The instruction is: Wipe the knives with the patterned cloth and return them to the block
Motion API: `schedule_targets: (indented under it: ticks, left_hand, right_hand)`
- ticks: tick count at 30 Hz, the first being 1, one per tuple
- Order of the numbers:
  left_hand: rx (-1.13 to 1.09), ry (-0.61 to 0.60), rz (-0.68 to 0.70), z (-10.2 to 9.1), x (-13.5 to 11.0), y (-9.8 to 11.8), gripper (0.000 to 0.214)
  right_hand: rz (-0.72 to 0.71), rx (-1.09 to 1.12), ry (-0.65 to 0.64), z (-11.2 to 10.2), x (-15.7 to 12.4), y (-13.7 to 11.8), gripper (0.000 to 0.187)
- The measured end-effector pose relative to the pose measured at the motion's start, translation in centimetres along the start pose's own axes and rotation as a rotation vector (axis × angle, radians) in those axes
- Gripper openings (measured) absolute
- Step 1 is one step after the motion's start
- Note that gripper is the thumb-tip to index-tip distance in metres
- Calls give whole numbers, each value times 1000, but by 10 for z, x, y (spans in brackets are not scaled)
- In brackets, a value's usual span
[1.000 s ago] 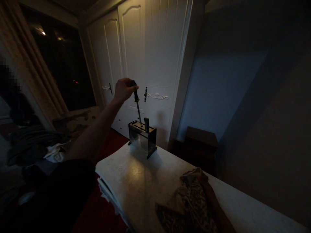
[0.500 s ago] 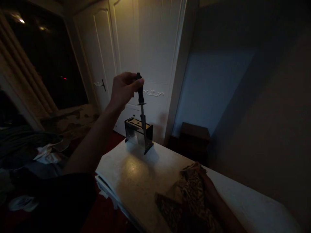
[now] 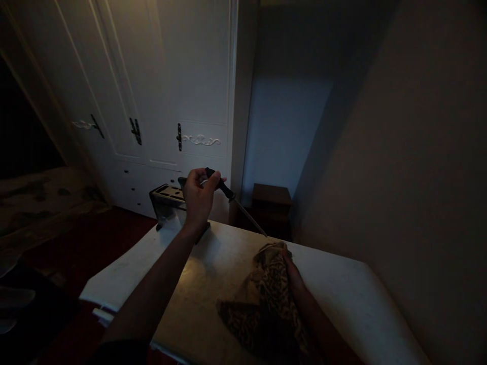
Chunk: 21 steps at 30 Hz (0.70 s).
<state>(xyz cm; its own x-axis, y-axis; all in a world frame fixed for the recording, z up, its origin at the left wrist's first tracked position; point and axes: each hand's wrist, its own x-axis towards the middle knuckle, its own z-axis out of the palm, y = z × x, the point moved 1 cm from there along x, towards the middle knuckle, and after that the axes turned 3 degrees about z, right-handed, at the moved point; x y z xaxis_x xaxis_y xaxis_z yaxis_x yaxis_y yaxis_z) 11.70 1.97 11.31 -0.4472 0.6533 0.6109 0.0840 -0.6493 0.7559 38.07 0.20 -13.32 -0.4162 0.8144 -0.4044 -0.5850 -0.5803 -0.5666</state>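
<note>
My left hand [image 3: 200,195] is closed around the black handle of a sharpening steel [image 3: 249,217], its thin metal rod slanting down to the right. The rod's tip hangs just above a brown patterned cloth [image 3: 272,284], apart from it as far as I can see. That cloth is bunched in my right hand [image 3: 292,268], which grips its edge; most fingers are hidden behind the fabric. Behind my left wrist stands a knife block [image 3: 167,203] with slots in its top and a dark handle sticking out, partly covered by the hand.
The white tabletop [image 3: 323,271] lies under both hands. Beyond it rises a white wardrobe [image 3: 201,76] with dark handles. A dark brown box-like piece [image 3: 272,195] stands past the table's far edge, near the wall. Red carpet [image 3: 129,223] shows at the left.
The sharpening steel has come away from in front of the knife block, swinging from upright to slanted toward the cloth. My view has turned right. The right hand still grips the cloth.
</note>
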Motion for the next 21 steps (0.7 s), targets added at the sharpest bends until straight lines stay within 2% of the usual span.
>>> schedule_targets:
  ticks: [4,8,11,16,21]
  left_hand:
    - [-103,41,-81,13,-29,-27,40]
    - [-197,86,-110,21,-54,-46,44]
    - [-237,147,-55,25,-71,-48,42]
    - [-238,228,69,36,-101,-40,31]
    - [-326,285,19,50,-134,-48,27]
  right_hand:
    - [-52,57,19,-3,-5,4,68]
    - [-25,129,38,-5,-13,6,66]
    - [-56,143,54,-3,-21,9,66]
    - [-77,128,79,3,-31,18,71]
    - [-142,83,43,1,-34,28,72]
